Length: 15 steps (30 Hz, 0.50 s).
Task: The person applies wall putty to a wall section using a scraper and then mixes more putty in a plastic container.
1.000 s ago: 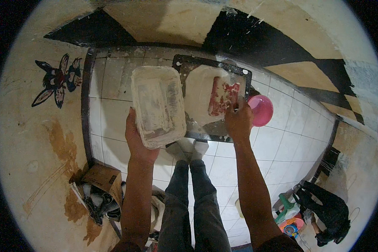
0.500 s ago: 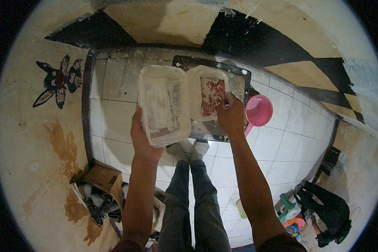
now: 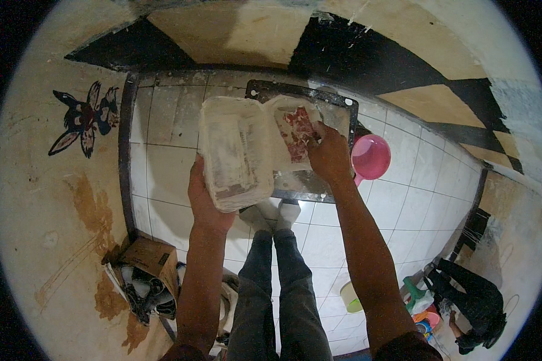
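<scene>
My left hand [image 3: 205, 201] grips the left side of a translucent rectangular plastic container [image 3: 235, 147], smeared with pale residue. My right hand [image 3: 328, 153], with curled fingers, holds a flat red tool [image 3: 295, 129], blotched with pale paste, just right of the container. Behind the tool lies a pale, paste-coated shape [image 3: 283, 162], whose kind I cannot make out. Beneath these is a black speckled tray [image 3: 301, 189] with holes at its corners. A pink dipper [image 3: 371, 156] sits beside my right hand.
My feet stand on white tiles [image 3: 409, 180]. A cardboard box [image 3: 150, 256] of dark items is at lower left. A pale green bucket [image 3: 350, 298], colourful plastic things [image 3: 415, 292] and a black cloth-like heap [image 3: 476, 301] are at lower right. Painted walls [image 3: 343, 48] surround the floor.
My left hand and the container have shifted a little to the right. My right hand and the red tool have moved leftward and slightly up, and the tool is now more slanted.
</scene>
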{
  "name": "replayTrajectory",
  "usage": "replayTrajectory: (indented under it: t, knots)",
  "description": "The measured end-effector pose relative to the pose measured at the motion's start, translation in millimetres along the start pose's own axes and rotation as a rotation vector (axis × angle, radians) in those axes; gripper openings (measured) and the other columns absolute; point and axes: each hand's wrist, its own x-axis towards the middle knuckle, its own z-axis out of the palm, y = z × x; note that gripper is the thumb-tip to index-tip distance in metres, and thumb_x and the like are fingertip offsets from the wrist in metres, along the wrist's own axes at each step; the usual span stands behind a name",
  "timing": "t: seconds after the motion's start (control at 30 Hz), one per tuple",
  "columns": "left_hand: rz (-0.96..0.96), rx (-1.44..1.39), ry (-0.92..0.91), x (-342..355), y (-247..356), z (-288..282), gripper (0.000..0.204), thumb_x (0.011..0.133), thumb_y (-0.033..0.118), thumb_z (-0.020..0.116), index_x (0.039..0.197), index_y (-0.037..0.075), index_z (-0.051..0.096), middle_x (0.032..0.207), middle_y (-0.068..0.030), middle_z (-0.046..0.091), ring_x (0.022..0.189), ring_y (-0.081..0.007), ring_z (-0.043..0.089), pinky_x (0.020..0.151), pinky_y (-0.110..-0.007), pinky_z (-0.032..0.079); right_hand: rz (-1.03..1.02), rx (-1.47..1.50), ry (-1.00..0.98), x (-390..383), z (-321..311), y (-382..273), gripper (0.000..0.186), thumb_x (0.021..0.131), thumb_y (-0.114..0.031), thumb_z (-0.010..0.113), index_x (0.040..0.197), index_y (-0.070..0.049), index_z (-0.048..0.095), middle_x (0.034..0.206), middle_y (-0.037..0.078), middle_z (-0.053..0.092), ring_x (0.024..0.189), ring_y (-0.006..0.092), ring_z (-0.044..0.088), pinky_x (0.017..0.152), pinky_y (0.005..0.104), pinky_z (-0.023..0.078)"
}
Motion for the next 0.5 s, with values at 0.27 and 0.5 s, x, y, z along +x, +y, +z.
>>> replayTrajectory:
  t: [0.27,0.5]
  knots:
    - [0.010,0.026,0.067,-0.3,-1.4,-1.0,0.051,0.096,0.045,0.041,0.133,0.011,0.049,0.126,-0.0095,0.057,0.114,-0.0291,0.057,0.096,-0.050,0.047,0.038,0.120,-0.077,0.7,0.9,17.7,0.030,0.082,-0.015,0.059,0.108,0.001,0.064,0.097,0.024,0.067,0.089,0.0362,0.065,0.078,0.0432,0.050]
    - [0.001,-0.023,-0.001,-1.9,2.4,-2.2,0.050,0.096,0.044,0.041,0.134,0.012,0.049,0.128,-0.0089,0.057,0.115,-0.0294,0.057,0.097,-0.050,0.046,0.213,0.755,-0.010,-37.2,20.1,41.5,0.020,0.092,-0.012,0.056,0.104,0.000,0.066,0.083,0.005,0.065,0.069,0.0092,0.056,0.060,0.0246,0.045]
